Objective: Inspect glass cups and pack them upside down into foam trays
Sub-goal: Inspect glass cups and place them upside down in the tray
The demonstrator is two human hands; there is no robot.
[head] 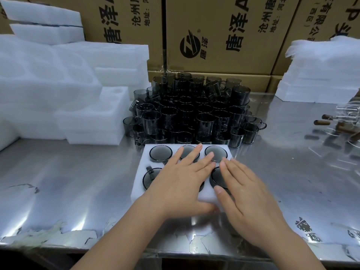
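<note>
Foam tray (pixel 140 173) lies on the steel table (pixel 68 182), close to its near edge. I see smoked glass cups (pixel 161 152) seated bottoms-up in the tray's pockets: five bases show, and the near-middle pocket is mostly covered. Left hand (pixel 179 182) lies flat over the tray's middle, fingers straight, gripping nothing. Right hand (pixel 247 193) lies flat over the tray's near-right cup, fingers straight, also gripping nothing. Just behind the tray is a heaped pile of dark cups (pixel 194 114). Left of the tray are stacked foam blocks (pixel 58 84), and far right of it is another foam stack (pixel 321 75). Printed cardboard cartons (pixel 224 26) wall off the back. The table is shiny, with film peeling along its near edge.
</note>
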